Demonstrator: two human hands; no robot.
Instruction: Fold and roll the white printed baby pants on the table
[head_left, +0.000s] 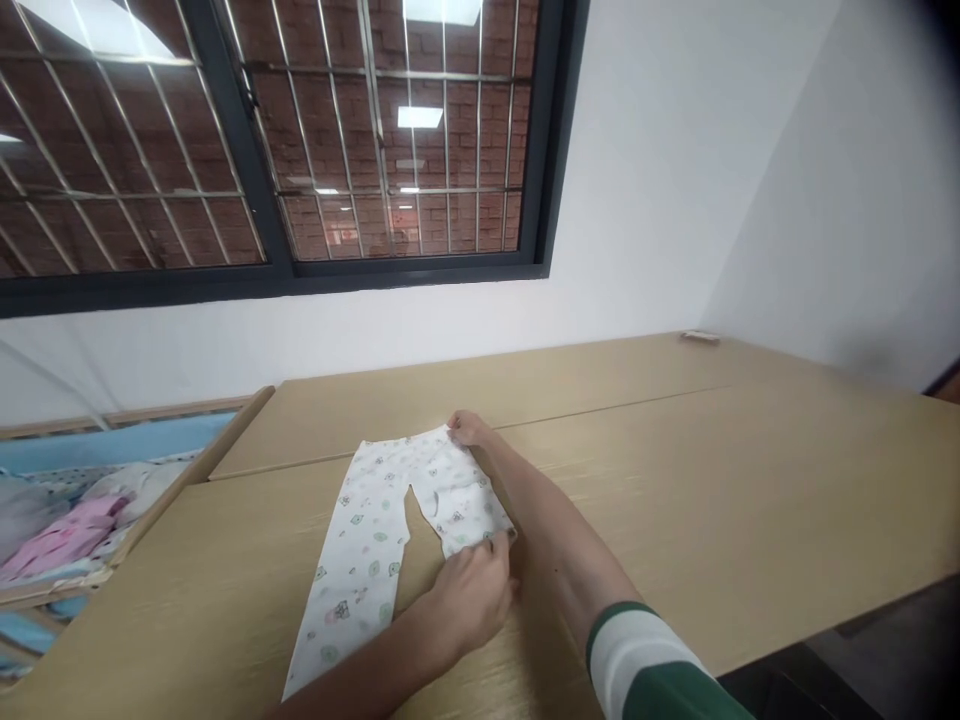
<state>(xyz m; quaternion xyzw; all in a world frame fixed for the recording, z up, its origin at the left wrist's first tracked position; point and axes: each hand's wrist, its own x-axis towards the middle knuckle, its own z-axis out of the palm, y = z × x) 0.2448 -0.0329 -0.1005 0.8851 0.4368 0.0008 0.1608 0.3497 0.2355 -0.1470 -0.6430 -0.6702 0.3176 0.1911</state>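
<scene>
The white printed pants (375, 520) lie on the table (675, 480), waist away from the person and just across the seam between two boards. One leg stretches straight toward the person, its lower part partly hidden by the left forearm; the other is doubled back on itself, its end drawn up short. The left hand (476, 592) reaches in from the lower left, back of the hand up, fingers curled, pinching the doubled leg's outer edge between thumb and forefinger. The right hand (469, 428) pinches the waist's right corner, its arm stretched long and slanting in from the lower right, with a green-and-white sleeve (645, 650). Right of that arm, a broad stretch of tabletop runs to the wall (660, 200), where a small pale object (699, 337) sits at the far edge. Along the table's left edge stands a crib (191, 480) holding pink cloth (71, 540); above is a barred window (259, 200).
</scene>
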